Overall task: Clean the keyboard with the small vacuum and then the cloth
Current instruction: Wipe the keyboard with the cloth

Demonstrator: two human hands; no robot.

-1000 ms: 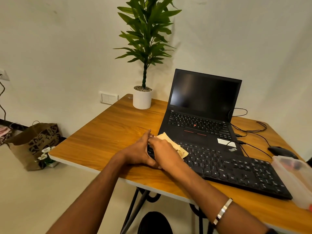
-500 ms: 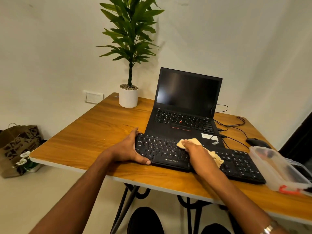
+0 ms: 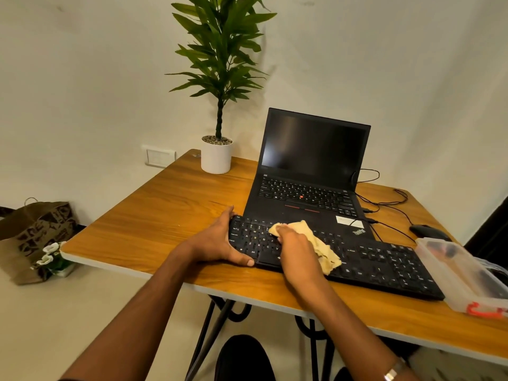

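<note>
A black external keyboard (image 3: 379, 266) lies along the front of the wooden table (image 3: 165, 215), just before an open laptop. My left hand (image 3: 217, 243) grips the keyboard's left end, thumb along its front edge. My right hand (image 3: 298, 253) presses a crumpled yellow cloth (image 3: 323, 250) onto the keys in the left half of the keyboard. The cloth sticks out beyond the fingertips and to the right of the hand. No small vacuum is in view.
A black laptop (image 3: 308, 185) stands open behind the keyboard. A potted plant (image 3: 217, 158) sits at the back left corner. Cables and a black mouse (image 3: 426, 231) lie at the right. A clear plastic box (image 3: 464, 273) is on the right edge. A paper bag (image 3: 33, 235) stands on the floor.
My right hand has slid the cloth from the keyboard's left end rightwards over the keys, then slightly back left. My left hand has stayed on the left end. The view has shifted.
</note>
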